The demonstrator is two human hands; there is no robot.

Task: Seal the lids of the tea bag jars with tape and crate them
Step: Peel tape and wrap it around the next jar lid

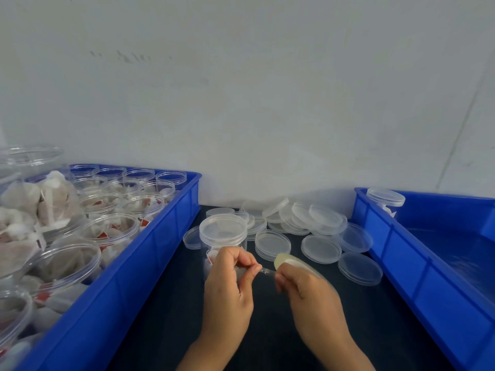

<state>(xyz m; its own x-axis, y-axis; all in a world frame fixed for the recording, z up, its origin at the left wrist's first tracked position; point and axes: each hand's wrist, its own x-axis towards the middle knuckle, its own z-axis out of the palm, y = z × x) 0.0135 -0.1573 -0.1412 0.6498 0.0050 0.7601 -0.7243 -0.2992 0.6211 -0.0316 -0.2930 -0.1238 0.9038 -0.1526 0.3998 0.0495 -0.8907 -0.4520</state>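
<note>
Head view: left hand (227, 285) pinches clear tape strip (267, 271); right hand (308, 287) grips yellowish tape roll (288, 259); lidded clear plastic jar (222, 234) just behind left hand.

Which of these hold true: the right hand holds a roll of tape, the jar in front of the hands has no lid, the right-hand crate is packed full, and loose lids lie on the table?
1. The right hand holds a tape roll. True.
2. The jar by the left hand has no lid. False: a clear lid sits on it.
3. The right crate is packed full. False: only one lidded jar shows in it.
4. Loose lids lie on the table. True.
</note>
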